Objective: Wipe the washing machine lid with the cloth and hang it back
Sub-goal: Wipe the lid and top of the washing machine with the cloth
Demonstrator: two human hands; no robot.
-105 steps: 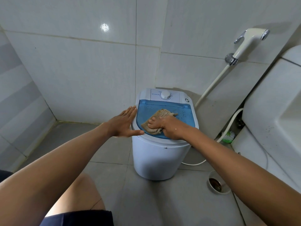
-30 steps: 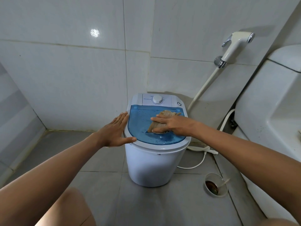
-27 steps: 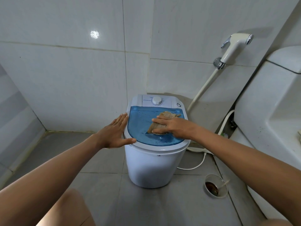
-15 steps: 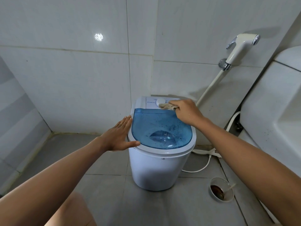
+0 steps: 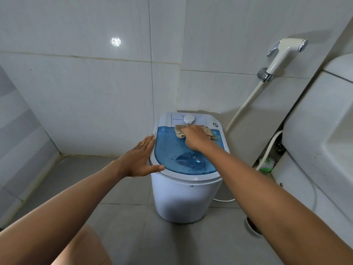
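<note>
A small white washing machine (image 5: 183, 199) stands on the grey floor by the tiled wall, with a see-through blue lid (image 5: 172, 150) and a white control panel with a dial (image 5: 189, 119) at the back. My right hand (image 5: 194, 138) presses a beige cloth (image 5: 179, 131) flat on the far edge of the lid, just below the panel; the hand covers most of the cloth. My left hand (image 5: 139, 159) lies flat, fingers spread, against the machine's left rim, thumb on the front rim, holding nothing.
A white spray nozzle (image 5: 284, 54) hangs on the wall at the right, its hose (image 5: 242, 109) running down behind the machine. A white toilet (image 5: 321, 142) fills the right side. A floor drain (image 5: 252, 226) and a white cord (image 5: 223, 200) lie right of the machine.
My right hand took the cloth from the lid's middle up to the control panel, then back down onto the lid's far edge. My left hand stayed on the rim.
</note>
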